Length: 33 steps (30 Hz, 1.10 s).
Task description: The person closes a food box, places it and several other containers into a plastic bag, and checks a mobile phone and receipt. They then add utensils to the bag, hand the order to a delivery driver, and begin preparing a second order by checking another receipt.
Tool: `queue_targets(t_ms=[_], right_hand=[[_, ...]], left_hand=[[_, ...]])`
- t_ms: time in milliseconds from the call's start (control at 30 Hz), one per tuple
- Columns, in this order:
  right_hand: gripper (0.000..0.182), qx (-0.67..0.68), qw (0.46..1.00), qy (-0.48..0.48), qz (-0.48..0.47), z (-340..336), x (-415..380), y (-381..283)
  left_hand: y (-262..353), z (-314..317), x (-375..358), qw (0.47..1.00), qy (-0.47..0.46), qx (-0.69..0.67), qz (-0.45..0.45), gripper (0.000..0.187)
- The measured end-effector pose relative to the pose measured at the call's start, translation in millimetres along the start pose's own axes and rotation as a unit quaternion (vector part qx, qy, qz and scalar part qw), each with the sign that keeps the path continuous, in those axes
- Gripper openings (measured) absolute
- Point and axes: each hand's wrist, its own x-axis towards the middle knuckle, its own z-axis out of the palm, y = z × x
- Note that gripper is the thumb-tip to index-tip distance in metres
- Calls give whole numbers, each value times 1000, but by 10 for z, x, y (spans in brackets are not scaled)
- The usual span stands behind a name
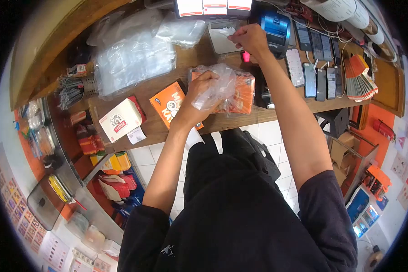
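Note:
My left hand (200,93) is closed on the gathered top of a clear plastic bag (224,81). Inside the bag is an orange box (244,94), lying on the wooden table near its front edge. Farther back, my right hand (251,40) is closed, fingertips pressed together over a shallow grey tray (220,44) with white slips (225,31) in it. Whatever those fingertips hold, if anything, is too small to make out. Left of the bag lies another orange box (165,102) with dark lettering, partly behind my left wrist.
A white printed box (120,121) stands at the table's left front. Flat clear plastic bags (133,65) cover the back left. Beside my right hand is a blue-topped printer (275,32); several phones (309,79) and a fanned stack of cards (360,80) lie farther right.

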Motion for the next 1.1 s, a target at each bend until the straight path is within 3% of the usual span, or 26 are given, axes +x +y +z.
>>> queue_targets(t_ms=[100,200,300,400,467,600,667,800,900,1000,1100], right_hand=[[13,135,990,-18,25,50,50,59],[5,114,993,-26,8,87,133,128],[6,-11,999,42,-8,2,-36,-55],[10,-69,986,83,-130,-54,-191,11],[13,-7,992,70,-100,-96,-546,-41],[17,140,989,-54,-3,-12,-1480,-144],[20,151,988,-25,9,195,-1708,-47],[24,232,971,-5,56,203,-1813,-279],[24,157,987,5,-17,230,-1803,-267],[27,105,992,16,-70,233,-1854,-257],[30,178,984,-13,-12,318,-1881,-142]], left_hand=[[-58,19,-11,1000,0,-17,-1,30],[13,-16,-5,1000,-6,-21,-10,30],[63,-12,-3,999,24,-21,1,27],[109,-13,-12,998,52,-41,-5,25],[160,-32,-29,996,67,-49,-26,24],[-61,47,-47,995,71,-65,-21,24],[-29,61,-49,994,85,-63,8,25],[16,83,-135,988,109,-98,-45,28],[35,128,-213,979,148,-86,-113,26],[-139,151,-212,981,129,-93,-112,23],[1,147,-243,982,123,-105,-97,20]])
